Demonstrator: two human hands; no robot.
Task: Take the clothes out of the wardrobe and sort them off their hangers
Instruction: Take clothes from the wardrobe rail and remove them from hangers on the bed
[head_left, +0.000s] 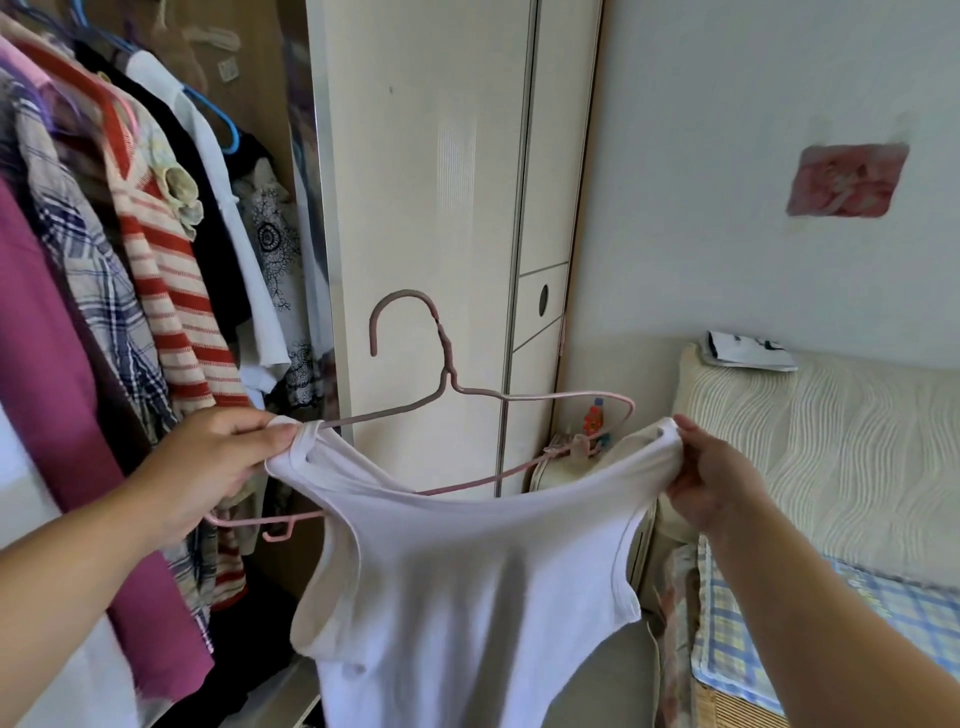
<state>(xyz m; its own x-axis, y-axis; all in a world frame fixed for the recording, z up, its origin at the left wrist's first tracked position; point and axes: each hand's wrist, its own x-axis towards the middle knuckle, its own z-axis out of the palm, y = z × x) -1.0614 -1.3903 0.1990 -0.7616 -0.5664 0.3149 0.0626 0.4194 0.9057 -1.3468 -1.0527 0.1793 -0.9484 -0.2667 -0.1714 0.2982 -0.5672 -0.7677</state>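
A white sleeveless top (467, 582) hangs stretched between my hands in front of the wardrobe. My left hand (208, 467) grips its left strap together with the left end of a pink wire hanger (447, 384). My right hand (711, 478) pinches the right strap, which is off the hanger. The hanger's right arm sticks out bare behind the neckline, hook pointing up. In the open wardrobe at the left hang several clothes (119, 270): a purple garment, a plaid shirt, a red-striped top, a black one and a white one on a blue hanger (218, 119).
A cream wardrobe door (426, 182) stands shut behind the hanger. A bed (831, 467) with a cream textured cover and a blue checked cloth (883, 613) fills the right. A small bottle (592, 421) stands on a low surface between wardrobe and bed.
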